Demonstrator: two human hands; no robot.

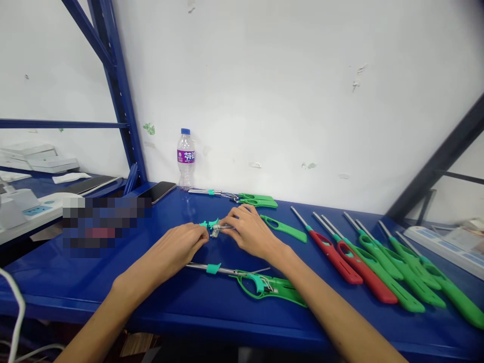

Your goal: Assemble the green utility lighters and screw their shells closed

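Observation:
My left hand (186, 243) is closed in a pinch beside a small teal plastic piece (204, 224); what sits between its fingertips is mostly hidden. My right hand (249, 233) has its fingers curled round a small metal-and-clear lighter part (216, 231), next to another teal piece (214, 222). Below both hands lies an opened gas lighter (260, 287), with its green half shell, metal tube (196, 265), teal trigger and wires exposed. Behind my right hand are a second opened green lighter (257, 200) and a loose green shell half (285, 229).
Red lighters (335, 254) and several green lighters (401, 262) lie in a row at the right. A plastic bottle (186, 161) stands by the wall, near a phone (161, 191). Power strips (454, 252) lie at the far right and left. The blue tabletop (151, 297) ends in front.

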